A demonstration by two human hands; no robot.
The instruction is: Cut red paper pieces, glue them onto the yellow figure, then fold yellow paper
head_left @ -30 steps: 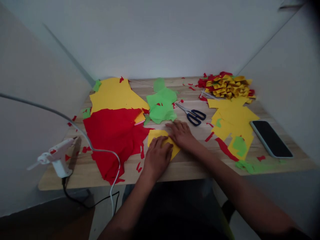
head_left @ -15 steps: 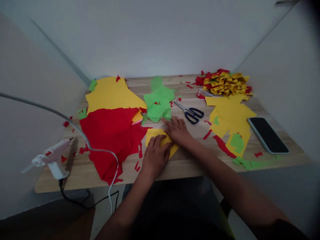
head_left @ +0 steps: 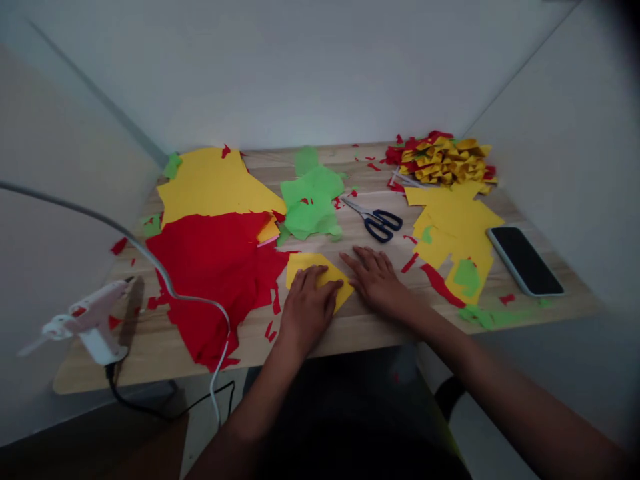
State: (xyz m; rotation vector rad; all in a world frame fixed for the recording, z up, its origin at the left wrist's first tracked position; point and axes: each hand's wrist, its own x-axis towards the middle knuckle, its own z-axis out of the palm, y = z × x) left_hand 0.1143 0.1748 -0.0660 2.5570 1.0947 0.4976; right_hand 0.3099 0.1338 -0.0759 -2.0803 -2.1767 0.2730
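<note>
A small yellow piece of paper [head_left: 326, 261] lies on the wooden table near its front edge. My left hand [head_left: 309, 308] rests flat on it, fingers and thumb spread, covering its lower left part. Just right of the paper, my right hand [head_left: 377, 283] lies palm down on the wood with its fingers apart; its thumb side is close to the paper's right corner. Beyond the hands are scissors [head_left: 376, 220] with dark blue handles and crumpled green paper [head_left: 313, 207]. A large red sheet [head_left: 210, 267] spreads out left of my left hand.
At the left edge lies a glue gun [head_left: 95, 320], with a pale cable [head_left: 170, 287] crossing above the red sheet. Yellow sheets [head_left: 200, 183] lie back left, more yellow paper [head_left: 455, 223] right. A ruffled red-and-yellow paper bundle [head_left: 447, 160] stands back right. A phone [head_left: 527, 261] lies right.
My right hand has slid off the yellow piece to the right and now lies on the wood. My left hand stays on the paper. The view has shifted slightly.
</note>
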